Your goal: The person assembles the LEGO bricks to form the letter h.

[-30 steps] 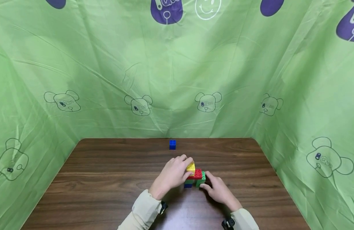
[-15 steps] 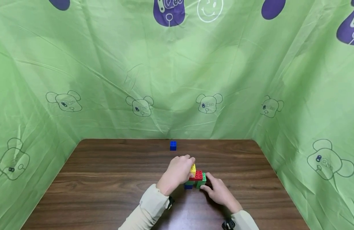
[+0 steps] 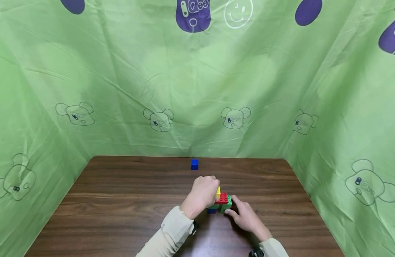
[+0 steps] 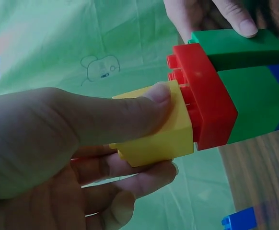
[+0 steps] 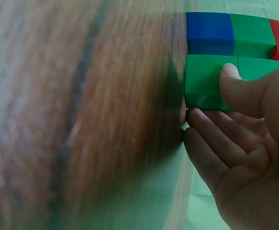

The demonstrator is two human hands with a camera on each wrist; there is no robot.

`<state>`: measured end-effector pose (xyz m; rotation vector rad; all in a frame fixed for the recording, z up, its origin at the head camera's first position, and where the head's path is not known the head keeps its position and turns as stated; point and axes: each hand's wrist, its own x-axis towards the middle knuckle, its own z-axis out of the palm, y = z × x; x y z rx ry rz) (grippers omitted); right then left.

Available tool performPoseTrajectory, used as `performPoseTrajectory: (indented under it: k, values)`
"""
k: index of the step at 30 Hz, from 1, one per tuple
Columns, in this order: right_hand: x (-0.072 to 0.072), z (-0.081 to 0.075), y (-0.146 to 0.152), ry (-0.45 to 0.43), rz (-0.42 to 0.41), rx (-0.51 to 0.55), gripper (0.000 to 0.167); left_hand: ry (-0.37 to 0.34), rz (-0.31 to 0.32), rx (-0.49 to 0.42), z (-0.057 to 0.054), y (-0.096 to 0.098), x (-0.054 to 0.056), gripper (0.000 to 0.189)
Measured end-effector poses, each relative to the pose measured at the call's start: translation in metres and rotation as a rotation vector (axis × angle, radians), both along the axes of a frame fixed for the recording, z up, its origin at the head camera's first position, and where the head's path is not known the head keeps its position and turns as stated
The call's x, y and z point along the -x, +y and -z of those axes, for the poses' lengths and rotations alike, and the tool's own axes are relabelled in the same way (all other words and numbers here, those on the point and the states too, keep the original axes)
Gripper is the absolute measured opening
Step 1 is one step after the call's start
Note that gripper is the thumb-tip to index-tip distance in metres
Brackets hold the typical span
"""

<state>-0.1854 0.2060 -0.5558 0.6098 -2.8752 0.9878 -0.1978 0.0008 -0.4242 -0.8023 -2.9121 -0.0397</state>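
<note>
Between its thumb and fingers, my left hand (image 3: 202,192) pinches a yellow building block (image 4: 175,136) at the studded top of a red block (image 4: 209,103); some red studs show beside it. The red block bridges two columns standing on the table. One column has a green block (image 5: 252,36) over a dark blue block (image 5: 209,33). The other is two stacked green blocks (image 5: 204,79), gripped by my right hand (image 3: 249,216), thumb on the near face and fingers on the opposite side. In the head view, my left hand hides most of the yellow block.
A loose blue block (image 3: 194,165) stands near the far edge of the brown wooden table (image 3: 120,200). Green printed cloth (image 3: 191,78) hangs behind the table and along both sides.
My left hand has turned over the yellow block and shifted slightly right, covering more of it. My right hand keeps its grip on the green column. The head view has shifted slightly.
</note>
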Motion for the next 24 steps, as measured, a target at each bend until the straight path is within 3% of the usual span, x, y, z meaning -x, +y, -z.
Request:
performPoseTrajectory:
  k: [7, 14, 19, 21, 24]
  values:
    - [-0.001, 0.000, -0.001, -0.006, 0.004, 0.000, 0.026, 0.008, -0.012, -0.002, 0.005, 0.000, -0.001, 0.028]
    - [0.000, -0.005, 0.000, 0.007, 0.000, -0.006, 0.028, 0.074, -0.014, -0.016, 0.014, 0.000, 0.000, 0.033]
    - [0.004, -0.008, 0.002, 0.003, 0.008, -0.015, 0.027, -0.052, -0.039, -0.033, 0.011, 0.004, 0.009, 0.030]
    - [0.002, -0.005, 0.002, 0.003, 0.008, -0.014, 0.028, -0.112, -0.049, -0.025, 0.011, 0.005, 0.010, 0.028]
    - [-0.002, -0.001, 0.001, -0.004, 0.001, -0.011, 0.028, -0.146, -0.055, -0.020, 0.012, 0.004, 0.009, 0.027]
